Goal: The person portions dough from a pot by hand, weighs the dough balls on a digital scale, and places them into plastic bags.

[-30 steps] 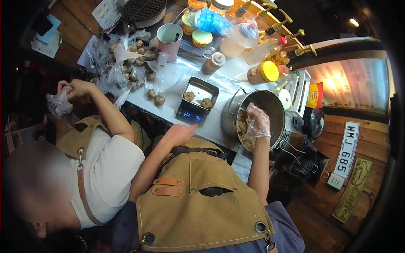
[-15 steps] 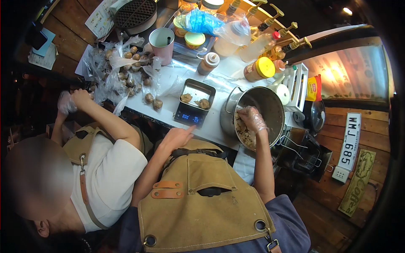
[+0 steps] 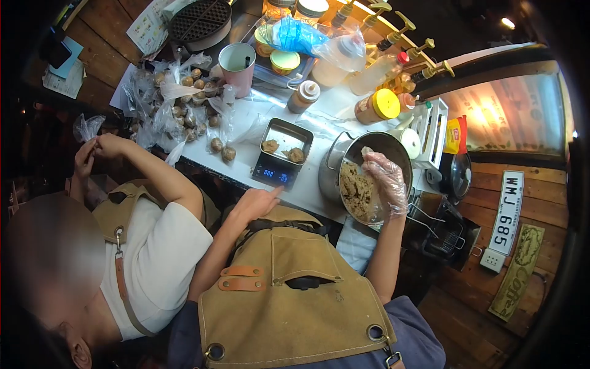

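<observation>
My bare left hand (image 3: 261,202) is at the counter's front edge, its index finger stretched to the front of a digital scale (image 3: 270,174) with a lit display. Two small brown lumps of mixture (image 3: 295,155) sit apart in the metal tray (image 3: 284,133) on the scale. My right hand (image 3: 387,178), in a clear plastic glove, is inside the mouth of a large steel pot (image 3: 332,166), above a crumbly brown mixture (image 3: 357,195). Its fingers are bent together near the far side; what they hold, if anything, I cannot make out.
At left, a co-worker's hands (image 3: 98,147) pinch a clear plastic bag (image 3: 88,127). Bagged brown balls (image 3: 190,117) pile up beside a pink cup (image 3: 236,69). A squeeze bottle (image 3: 304,96) and a yellow-lidded jar (image 3: 378,106) stand behind the scale.
My right hand has lifted from the mixture and shifted right and up within the pot mouth, uncovering the mixture. My left hand stays by the scale. The co-worker's plastic bag now stands puffed above their hands.
</observation>
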Action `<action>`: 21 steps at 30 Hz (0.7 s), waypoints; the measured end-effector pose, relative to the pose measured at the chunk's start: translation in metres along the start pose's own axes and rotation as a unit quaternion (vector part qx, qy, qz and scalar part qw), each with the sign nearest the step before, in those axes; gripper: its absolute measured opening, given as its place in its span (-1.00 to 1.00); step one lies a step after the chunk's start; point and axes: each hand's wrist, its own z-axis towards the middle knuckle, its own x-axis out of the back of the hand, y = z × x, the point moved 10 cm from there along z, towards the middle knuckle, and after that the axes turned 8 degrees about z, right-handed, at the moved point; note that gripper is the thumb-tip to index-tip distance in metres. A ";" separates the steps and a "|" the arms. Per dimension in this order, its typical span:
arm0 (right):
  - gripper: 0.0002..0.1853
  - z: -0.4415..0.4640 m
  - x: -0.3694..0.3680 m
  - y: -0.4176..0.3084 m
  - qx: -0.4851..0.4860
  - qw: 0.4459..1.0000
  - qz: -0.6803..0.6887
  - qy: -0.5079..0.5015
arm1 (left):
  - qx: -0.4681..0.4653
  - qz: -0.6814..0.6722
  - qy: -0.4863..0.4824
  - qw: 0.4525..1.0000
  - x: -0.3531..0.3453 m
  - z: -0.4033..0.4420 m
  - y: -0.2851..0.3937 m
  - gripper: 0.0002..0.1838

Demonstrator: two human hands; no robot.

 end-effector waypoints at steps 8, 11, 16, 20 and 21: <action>-0.61 0.022 -0.077 0.003 -0.008 0.993 0.113 -0.013 | -0.003 0.004 -0.006 1.000 -0.003 0.000 -0.003 -0.50; -0.72 0.038 -0.109 0.016 -0.018 1.000 0.008 -0.018 | 0.001 0.004 -0.012 1.000 -0.005 -0.001 -0.003 -0.50; -0.71 0.073 -0.149 0.049 0.003 0.991 -0.115 -0.068 | 0.006 -0.025 -0.009 1.000 0.011 -0.005 0.000 -0.54; -0.71 0.100 -0.169 0.086 0.013 0.980 -0.173 -0.094 | 0.010 -0.026 -0.006 1.000 0.001 -0.004 -0.005 -0.55; -0.71 0.105 -0.174 0.095 0.010 0.978 -0.185 -0.097 | 0.010 -0.025 0.000 1.000 0.001 -0.004 -0.006 -0.55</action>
